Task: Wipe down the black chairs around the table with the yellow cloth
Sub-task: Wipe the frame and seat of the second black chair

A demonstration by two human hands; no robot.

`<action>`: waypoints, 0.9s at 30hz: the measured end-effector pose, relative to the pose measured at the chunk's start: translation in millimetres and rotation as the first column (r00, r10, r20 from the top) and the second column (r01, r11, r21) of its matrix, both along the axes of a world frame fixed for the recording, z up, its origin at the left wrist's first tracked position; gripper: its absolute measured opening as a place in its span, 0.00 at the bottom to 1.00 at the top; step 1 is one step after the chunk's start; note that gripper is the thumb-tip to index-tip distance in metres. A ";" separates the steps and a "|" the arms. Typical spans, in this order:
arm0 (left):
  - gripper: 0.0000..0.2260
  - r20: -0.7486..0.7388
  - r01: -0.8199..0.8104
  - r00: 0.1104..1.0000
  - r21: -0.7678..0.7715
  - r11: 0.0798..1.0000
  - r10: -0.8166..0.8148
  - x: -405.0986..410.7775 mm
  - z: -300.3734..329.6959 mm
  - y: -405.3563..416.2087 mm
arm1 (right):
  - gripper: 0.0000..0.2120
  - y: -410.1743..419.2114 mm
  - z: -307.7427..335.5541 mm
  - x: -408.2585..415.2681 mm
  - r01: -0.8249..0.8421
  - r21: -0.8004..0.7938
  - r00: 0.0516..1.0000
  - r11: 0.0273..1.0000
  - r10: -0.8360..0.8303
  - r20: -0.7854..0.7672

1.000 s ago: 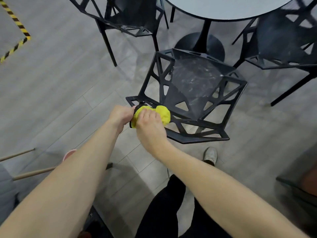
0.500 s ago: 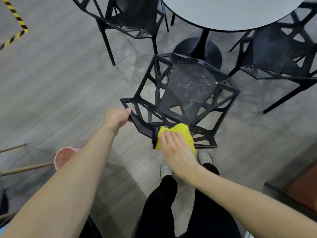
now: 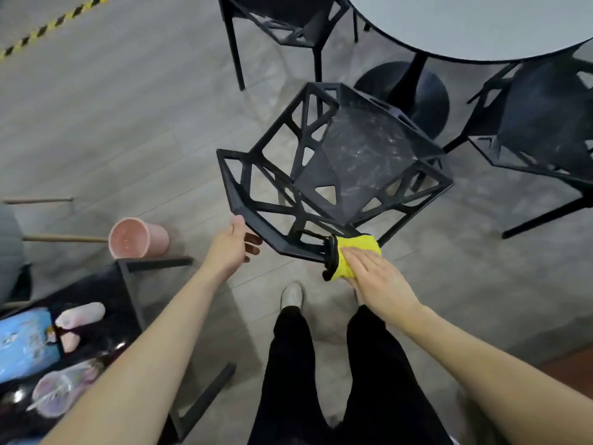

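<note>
A black lattice chair (image 3: 337, 162) stands in front of me, its back rail nearest me and its seat streaked with smears. My right hand (image 3: 375, 281) lies flat with straight fingers on the yellow cloth (image 3: 356, 252), pressing it onto the right part of the back rail. A dark edge of the cloth hangs down at its left. My left hand (image 3: 234, 245) holds the left corner of the back rail, thumb on top and fingertips curled under it. Two more black chairs stand at the round table (image 3: 465, 24): one behind (image 3: 288, 24) and one to the right (image 3: 539, 123).
A pink bucket (image 3: 134, 237) lies on the grey floor to the left, near wooden poles. A low black stand (image 3: 128, 284) with a blue pack and bags sits at lower left. Yellow-black tape (image 3: 48, 27) marks the floor far left. My legs and shoes are below.
My right hand slid the cloth along the back rail from its left corner to its right part. The left hand stayed on the left corner. The view shifted, showing more of the left floor.
</note>
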State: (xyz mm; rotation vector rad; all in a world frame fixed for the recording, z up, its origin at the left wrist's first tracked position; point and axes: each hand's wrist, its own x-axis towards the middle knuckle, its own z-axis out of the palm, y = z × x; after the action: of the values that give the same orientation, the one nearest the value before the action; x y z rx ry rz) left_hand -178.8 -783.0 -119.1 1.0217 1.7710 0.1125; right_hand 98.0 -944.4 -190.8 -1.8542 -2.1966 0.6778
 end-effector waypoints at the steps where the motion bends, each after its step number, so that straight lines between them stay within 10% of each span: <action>1: 0.22 0.017 0.003 1.000 -0.010 1.000 -0.003 8.4 0.1 -10.4 | 0.22 12.4 -0.2 -12.1 -0.060 0.045 0.998 0.997 0.061 -0.031; 7: 0.29 -0.105 -0.117 0.988 -0.005 0.993 0.115 11.6 -7.6 -14.5 | 0.32 85.7 29.9 -130.5 -0.089 0.056 0.973 0.994 0.099 -0.210; 11: 0.20 -0.135 -0.099 0.986 0.030 0.995 0.102 19.5 -2.6 -11.4 | 0.35 44.1 10.2 -47.9 -0.128 -0.008 0.953 0.992 0.121 -0.279; 17: 0.20 -0.048 -0.461 0.879 0.162 0.872 0.474 58.4 -18.1 -22.3 | 0.12 11.8 6.4 103.8 0.166 -0.532 0.919 0.830 -0.326 -0.222; 21: 0.26 0.011 -0.623 0.749 0.350 0.699 0.662 86.0 -39.8 -23.3 | 0.09 39.2 19.0 102.0 0.321 -0.519 0.733 0.792 -0.555 -0.393; 27: 0.21 -0.076 -0.533 0.691 0.618 0.578 0.719 94.5 -57.7 -24.3 | 0.22 118.0 22.5 -13.0 -0.224 -0.410 0.871 0.884 -0.007 -0.491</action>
State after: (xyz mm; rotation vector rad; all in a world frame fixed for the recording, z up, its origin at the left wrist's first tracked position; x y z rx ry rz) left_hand -84.3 -807.3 -176.8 0.7415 2.4325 1.0395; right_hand 85.0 -826.5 -168.3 -1.4954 -1.9219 1.6066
